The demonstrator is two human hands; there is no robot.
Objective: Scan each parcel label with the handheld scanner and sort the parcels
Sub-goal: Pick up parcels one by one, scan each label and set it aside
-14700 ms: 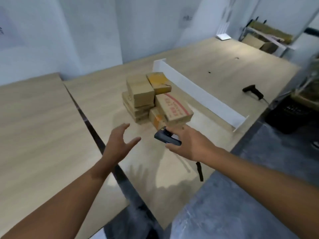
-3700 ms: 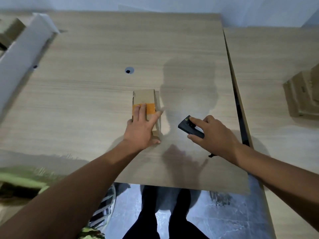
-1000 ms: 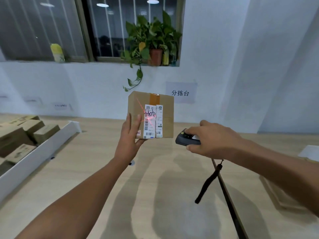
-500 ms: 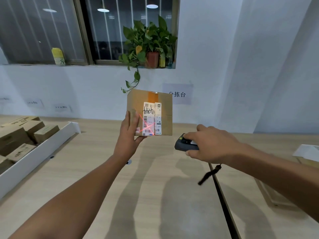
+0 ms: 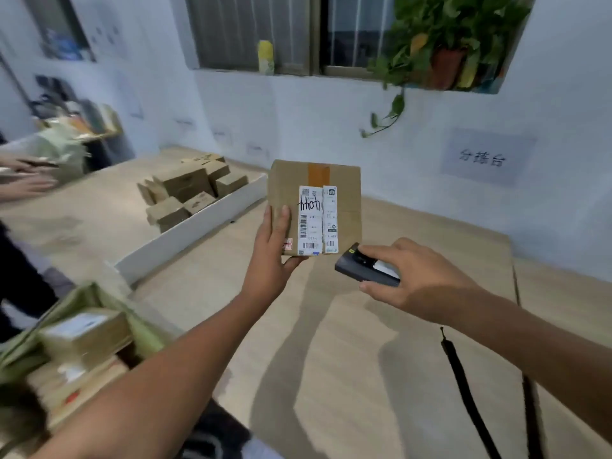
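Since the frame half a second earlier, the red aiming cross is no longer seen on the label [image 5: 310, 223], and the view is swung leftwards, so that the white divider [image 5: 185, 233] is brought nearer the centre.

The parcel [image 5: 344, 207] is held raised, just right of the divider's far end, with the label turned to the camera. It is pinched at its lower left corner by the left hand [image 5: 270, 260], with the fingers flat on the front face and the thumb under the bottom edge. The scanner [image 5: 362, 268] is grasped in the right hand [image 5: 417, 279], farther right of the divider and lower.

Hazards:
- Only one corner is supported, so the parcel may be tilted or dropped on its way to the sorted pile [image 5: 188, 190] behind the divider.
- A successful read is not confirmed by the view, so a mis-sort may result.
- The dangling wrist strap [image 5: 463, 385] may be snagged.
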